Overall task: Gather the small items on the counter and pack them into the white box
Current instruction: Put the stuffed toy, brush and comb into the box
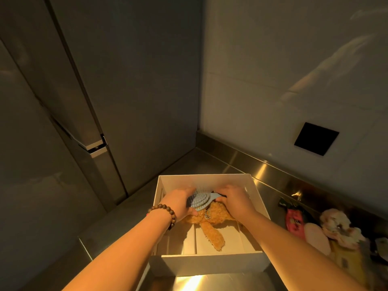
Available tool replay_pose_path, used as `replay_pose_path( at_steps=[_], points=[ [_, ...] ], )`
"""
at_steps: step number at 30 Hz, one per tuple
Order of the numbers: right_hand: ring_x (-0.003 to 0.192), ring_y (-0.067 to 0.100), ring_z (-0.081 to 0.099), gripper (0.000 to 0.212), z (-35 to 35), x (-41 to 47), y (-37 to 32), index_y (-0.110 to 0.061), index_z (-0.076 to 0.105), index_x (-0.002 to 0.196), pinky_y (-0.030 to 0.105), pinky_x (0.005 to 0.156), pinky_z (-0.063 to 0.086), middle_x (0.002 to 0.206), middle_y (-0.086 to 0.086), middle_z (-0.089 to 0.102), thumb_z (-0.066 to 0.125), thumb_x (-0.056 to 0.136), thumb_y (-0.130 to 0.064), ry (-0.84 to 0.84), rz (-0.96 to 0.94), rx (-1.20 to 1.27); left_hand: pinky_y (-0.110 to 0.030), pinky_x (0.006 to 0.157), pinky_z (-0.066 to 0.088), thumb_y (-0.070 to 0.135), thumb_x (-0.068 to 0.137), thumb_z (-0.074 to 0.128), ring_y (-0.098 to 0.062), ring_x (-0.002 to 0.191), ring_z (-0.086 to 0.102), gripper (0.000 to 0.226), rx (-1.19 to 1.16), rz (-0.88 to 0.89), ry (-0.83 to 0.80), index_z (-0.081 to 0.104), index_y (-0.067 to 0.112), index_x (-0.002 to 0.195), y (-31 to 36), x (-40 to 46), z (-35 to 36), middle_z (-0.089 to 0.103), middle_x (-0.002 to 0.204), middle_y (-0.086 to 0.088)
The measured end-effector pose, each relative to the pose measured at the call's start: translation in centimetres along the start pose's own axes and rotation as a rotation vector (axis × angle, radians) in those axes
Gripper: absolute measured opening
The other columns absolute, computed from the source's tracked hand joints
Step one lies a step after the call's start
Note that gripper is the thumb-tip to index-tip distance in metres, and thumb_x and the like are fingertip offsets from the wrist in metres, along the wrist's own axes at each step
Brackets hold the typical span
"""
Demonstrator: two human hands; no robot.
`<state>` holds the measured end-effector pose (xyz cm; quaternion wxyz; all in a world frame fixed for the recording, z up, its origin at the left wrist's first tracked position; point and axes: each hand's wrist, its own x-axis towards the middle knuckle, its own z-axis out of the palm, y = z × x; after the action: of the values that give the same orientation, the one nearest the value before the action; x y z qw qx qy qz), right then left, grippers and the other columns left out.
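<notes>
While both your hands reach into white box (pixel 210 261) on steel counter (pixel 273 177), box holds orange plush toy (pixel 212 225) under blue hairbrush (pixel 199 199). Left hand (pixel 180 201) grips brush head, beaded bracelet (pixel 165 213) on wrist. Right hand (pixel 235 198) grips brush handle end. More small items (pixel 327 229) lie on counter right of box, near wall.

Bare forearms, sleeveless; a dark wooden bead bracelet (pixel 165 213) circles the left wrist.
</notes>
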<state>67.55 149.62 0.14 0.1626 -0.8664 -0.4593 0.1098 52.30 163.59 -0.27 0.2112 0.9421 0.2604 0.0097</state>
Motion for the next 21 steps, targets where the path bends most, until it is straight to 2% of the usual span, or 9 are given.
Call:
replay_pose_path(
  at_steps=[5, 8, 13, 21],
  points=[
    [0.116, 0.022, 0.051, 0.036, 0.0, -0.1, -0.1, -0.03, 0.055, 0.132, 0.04, 0.097, 0.045, 0.124, 0.002, 0.06, 0.05, 0.096, -0.032, -0.02, -0.02, -0.087, -0.032, 0.097, 0.042, 0.035, 0.079, 0.07, -0.018, 0.117, 0.052, 0.071, -0.023, -0.025, -0.001, 0.034, 0.028, 0.14, 0.0, 0.0, 0.1, 0.054, 0.131, 0.003],
    [0.117, 0.02, 0.05, 0.037, -0.1, -0.5, -0.2, -0.028, 0.054, 0.132, 0.036, 0.099, 0.043, 0.127, 0.0, 0.058, 0.051, 0.096, -0.031, 0.009, -0.002, -0.048, -0.03, 0.095, 0.043, 0.037, 0.081, 0.068, -0.016, 0.115, 0.052, 0.068, -0.039, -0.022, 0.033, 0.035, 0.028, 0.139, 0.1, -0.3, -0.2, 0.053, 0.131, 0.004],
    [0.124, 0.018, 0.046, 0.046, -1.0, -2.1, -0.3, -0.026, 0.046, 0.139, 0.036, 0.107, 0.039, 0.137, -0.002, 0.051, 0.054, 0.094, -0.033, 0.076, 0.06, 0.08, -0.033, 0.1, 0.04, 0.051, 0.081, 0.062, -0.016, 0.123, 0.046, 0.071, -0.082, -0.018, 0.122, 0.03, 0.032, 0.142, 0.7, -1.5, -1.0, 0.044, 0.141, 0.006],
    [0.136, 0.016, 0.035, 0.049, -3.0, -6.2, -1.7, -0.024, 0.037, 0.145, 0.037, 0.113, 0.033, 0.147, -0.003, 0.042, 0.042, 0.099, -0.038, 0.205, 0.062, 0.124, -0.035, 0.102, 0.038, 0.059, 0.086, 0.046, -0.017, 0.128, 0.042, 0.066, -0.103, -0.001, 0.264, 0.029, 0.029, 0.143, 3.5, -4.3, -2.0, 0.042, 0.143, 0.004]
  ],
)
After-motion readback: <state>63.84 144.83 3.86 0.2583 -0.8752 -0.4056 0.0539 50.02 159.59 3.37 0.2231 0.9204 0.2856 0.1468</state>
